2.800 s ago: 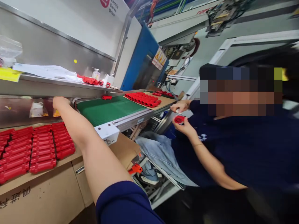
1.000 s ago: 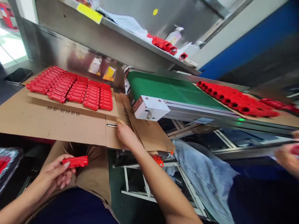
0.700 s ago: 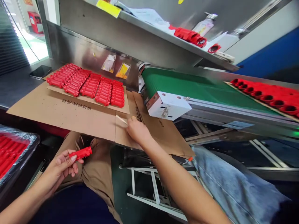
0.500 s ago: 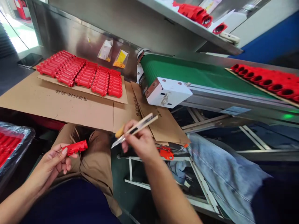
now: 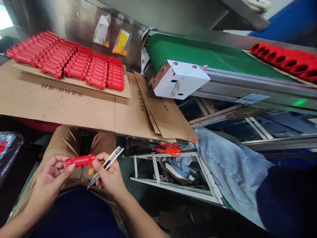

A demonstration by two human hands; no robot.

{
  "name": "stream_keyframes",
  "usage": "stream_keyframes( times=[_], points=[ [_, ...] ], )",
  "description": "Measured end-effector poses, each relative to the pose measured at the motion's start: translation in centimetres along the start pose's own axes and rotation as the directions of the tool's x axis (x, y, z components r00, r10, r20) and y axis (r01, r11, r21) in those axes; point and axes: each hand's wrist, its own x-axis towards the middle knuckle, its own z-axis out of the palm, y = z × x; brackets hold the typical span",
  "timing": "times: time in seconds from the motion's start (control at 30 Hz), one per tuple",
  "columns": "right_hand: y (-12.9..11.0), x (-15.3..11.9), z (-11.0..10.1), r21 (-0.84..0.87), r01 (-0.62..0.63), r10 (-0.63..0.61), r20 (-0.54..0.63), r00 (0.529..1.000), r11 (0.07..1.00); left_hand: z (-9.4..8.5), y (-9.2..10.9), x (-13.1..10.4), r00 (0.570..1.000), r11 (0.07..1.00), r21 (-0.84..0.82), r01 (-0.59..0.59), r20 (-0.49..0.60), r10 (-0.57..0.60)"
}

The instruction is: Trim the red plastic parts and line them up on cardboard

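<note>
A red ribbed plastic part (image 5: 79,161) lies level above my lap, its left end pinched by my left hand (image 5: 55,172). My right hand (image 5: 109,173) holds a utility knife (image 5: 113,158) with a pale handle, its blade pointing down and left. The fingertips of that hand are at the right end of the red part. A small yellow piece (image 5: 91,171) shows beneath the right fingers; how it is held is hard to tell. Rows of similar red parts (image 5: 79,62) lie on a cardboard sheet (image 5: 121,94) on the bench.
A green conveyor (image 5: 198,54) carries more red tubes (image 5: 284,61) at the right. Two small bags (image 5: 122,42) rest behind the cardboard. Orange-handled pliers (image 5: 170,150) sit below the bench edge. A person's jeans (image 5: 223,168) are at my right, a plastic-lined bin (image 5: 11,148) at my left.
My right hand has moved left and down with the knife, reaching the red part in my left hand. The view has shifted, so the bench items appear higher.
</note>
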Motion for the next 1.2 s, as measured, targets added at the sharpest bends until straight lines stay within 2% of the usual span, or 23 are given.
stream_keyframes(
  times=[0.13, 0.3, 0.7, 0.87, 1.0, 1.1, 1.2],
  points=[
    [0.7, 0.7, -0.2, 0.083, -0.020, 0.019, 0.013, 1.000, 0.996, 0.1, 0.1, 0.5, 0.999, 0.998, -0.052, 0.036, -0.023, -0.037],
    [1.2, 1.6, -0.5, 0.136, -0.058, 0.056, 0.020, 0.998, 0.989, 0.0, 0.2, 1.0, 0.992, 0.992, -0.037, 0.117, -0.043, -0.119],
    [1.6, 1.8, -1.1, 0.200, -0.097, 0.094, 0.026, 0.995, 0.975, 0.0, -0.1, 1.2, 0.988, 0.989, 0.037, 0.144, -0.058, -0.142],
    [1.7, 1.7, -1.1, 0.192, -0.091, 0.088, 0.022, 0.996, 0.977, 0.6, 0.5, 0.9, 0.991, 0.991, 0.059, 0.122, -0.058, -0.119],
    [1.5, 1.8, -0.9, 0.166, -0.064, 0.065, 0.000, 0.998, 0.984, 1.1, 0.3, 0.6, 0.996, 0.997, 0.071, 0.043, -0.075, -0.037],
    [1.4, 1.7, -0.7, 0.081, -0.003, 0.006, -0.036, 0.999, 0.997, 1.1, -0.2, 0.4, 0.995, 0.994, 0.104, -0.031, -0.096, 0.041],
    [1.5, 1.6, -0.6, -0.010, 0.072, -0.073, -0.045, 0.996, 0.997, 0.9, -0.4, 0.5, 0.997, 0.997, 0.079, -0.026, -0.067, 0.031]
  ],
)
